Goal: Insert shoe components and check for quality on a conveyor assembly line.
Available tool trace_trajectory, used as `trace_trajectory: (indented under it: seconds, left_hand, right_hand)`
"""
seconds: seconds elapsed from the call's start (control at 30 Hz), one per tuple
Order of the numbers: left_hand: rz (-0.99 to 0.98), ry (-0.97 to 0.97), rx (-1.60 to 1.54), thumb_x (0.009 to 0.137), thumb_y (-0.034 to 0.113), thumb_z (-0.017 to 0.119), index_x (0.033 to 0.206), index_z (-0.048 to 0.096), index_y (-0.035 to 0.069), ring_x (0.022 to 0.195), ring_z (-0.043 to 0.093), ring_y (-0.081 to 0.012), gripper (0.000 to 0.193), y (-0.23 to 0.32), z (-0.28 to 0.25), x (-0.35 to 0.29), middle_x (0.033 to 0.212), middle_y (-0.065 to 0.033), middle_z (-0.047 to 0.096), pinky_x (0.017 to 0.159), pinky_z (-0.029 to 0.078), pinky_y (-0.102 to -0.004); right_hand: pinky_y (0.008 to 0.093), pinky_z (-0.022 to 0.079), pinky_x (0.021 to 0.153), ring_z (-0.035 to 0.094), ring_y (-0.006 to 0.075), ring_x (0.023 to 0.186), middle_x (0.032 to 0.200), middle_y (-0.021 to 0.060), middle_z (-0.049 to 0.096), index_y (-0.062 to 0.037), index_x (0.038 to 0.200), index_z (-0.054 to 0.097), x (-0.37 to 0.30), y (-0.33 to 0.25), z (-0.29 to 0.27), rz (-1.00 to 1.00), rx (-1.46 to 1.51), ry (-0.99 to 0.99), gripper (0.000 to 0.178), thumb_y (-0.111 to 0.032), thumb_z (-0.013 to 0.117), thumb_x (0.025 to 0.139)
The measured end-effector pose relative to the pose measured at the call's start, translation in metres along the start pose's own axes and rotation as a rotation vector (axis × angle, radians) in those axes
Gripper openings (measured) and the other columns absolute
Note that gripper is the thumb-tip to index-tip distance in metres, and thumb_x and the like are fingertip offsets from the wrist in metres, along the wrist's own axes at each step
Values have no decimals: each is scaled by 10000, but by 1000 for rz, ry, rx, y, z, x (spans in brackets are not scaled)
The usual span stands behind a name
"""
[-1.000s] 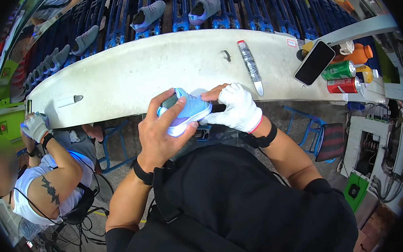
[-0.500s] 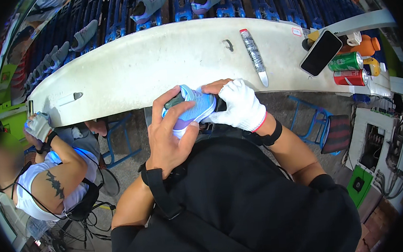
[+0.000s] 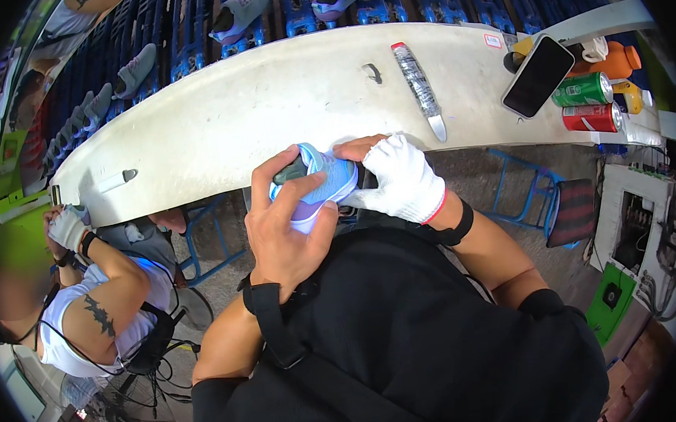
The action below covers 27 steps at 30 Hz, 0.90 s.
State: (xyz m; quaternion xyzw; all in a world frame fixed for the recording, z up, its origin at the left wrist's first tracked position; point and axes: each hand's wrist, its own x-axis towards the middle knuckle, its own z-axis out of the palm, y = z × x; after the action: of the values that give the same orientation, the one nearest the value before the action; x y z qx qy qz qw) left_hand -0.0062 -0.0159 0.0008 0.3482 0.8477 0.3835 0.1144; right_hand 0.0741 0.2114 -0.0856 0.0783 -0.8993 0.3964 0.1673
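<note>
A small light-blue sneaker (image 3: 334,178) with a white and purple sole is held just off the table's near edge, in front of my chest. My bare left hand (image 3: 286,235) wraps round it, fingers over the upper and thumb along the sole. At the shoe's right end, my right hand (image 3: 405,178) wears a white knit glove that leaves fingertips bare. Its fingers reach over the top and its thumb lies below, gripping that end. A dark gap shows between them; whether anything else is pinched there I cannot tell. Beyond lies a knife (image 3: 422,89) with a wrapped handle.
The curved white table (image 3: 265,86) carries a phone (image 3: 538,76), a green can (image 3: 582,90), a red can (image 3: 591,119) and a small white-handled tool (image 3: 116,182). Behind runs a blue conveyor (image 3: 449,8) with sneakers (image 3: 241,14). A co-worker (image 3: 115,308) sits left; a stool (image 3: 572,212) stands right.
My view has shifted slightly. Both hands keep their hold on the sneaker with hardly any movement. The sneakers on the conveyor appear slightly farther left, and the co-worker's posture differs a little.
</note>
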Motion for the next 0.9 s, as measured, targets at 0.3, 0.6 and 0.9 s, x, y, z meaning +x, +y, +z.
trace_trajectory:
  seconds: [0.3,0.6,0.9]
  left_hand:
    - [-115,-318,-510,908,257,907,1549,563,75,1294,699,-273,750,32,-22,77,1392,-177,666,918,660,-413]
    - [206,-55,330,910,474,840,1663,411,23,1310,667,-486,977,-70,106,340,1421,-370,638,1120,552,-506]
    - [150,-140,352,951,286,775,1615,472,142,1360,599,-519,744,-87,112,392,1522,-320,559,1151,517,-555]
  right_hand:
    - [472,521,1137,654,396,1337,1498,197,624,-56,1612,463,-32,-16,-39,144,333,275,1182,-463,1065,680]
    - [432,546,1109,706,336,1286,1388,211,688,-12,1633,459,-69,8,-61,532,328,324,1060,-359,1002,791]
    - [455,492,1187,620,347,1416,1538,244,595,23,1665,368,-74,10,-43,441,286,501,1070,-302,976,847]
